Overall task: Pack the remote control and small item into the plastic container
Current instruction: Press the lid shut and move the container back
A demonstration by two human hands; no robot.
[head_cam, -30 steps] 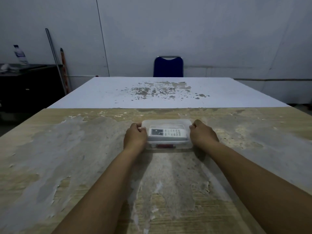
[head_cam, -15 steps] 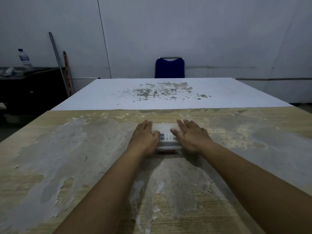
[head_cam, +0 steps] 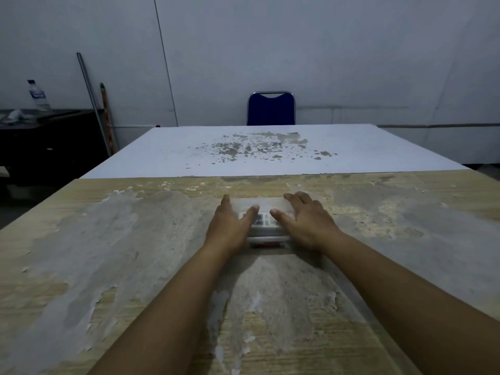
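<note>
A clear plastic container (head_cam: 266, 204) with its lid on sits on the worn wooden table (head_cam: 121, 239). Through the lid I see the white remote control (head_cam: 263, 221). A small red item (head_cam: 266, 243) shows through the container's near wall. My left hand (head_cam: 230, 226) lies flat on the left part of the lid, fingers stretched out. My right hand (head_cam: 305, 223) lies flat on the right part, its thumb pointing inward. Both hands cover most of the container.
A white table (head_cam: 270, 152) with flaked patches adjoins the far edge of the wooden one. A blue chair (head_cam: 271, 109) stands behind it at the wall. At the left are a dark cabinet (head_cam: 48, 142), a water bottle (head_cam: 38, 94) and leaning poles (head_cam: 94, 104).
One second ago my fists gripped the container's two ends. Both hands have since opened and moved onto the lid, where they now rest flat; the container has stayed in place.
</note>
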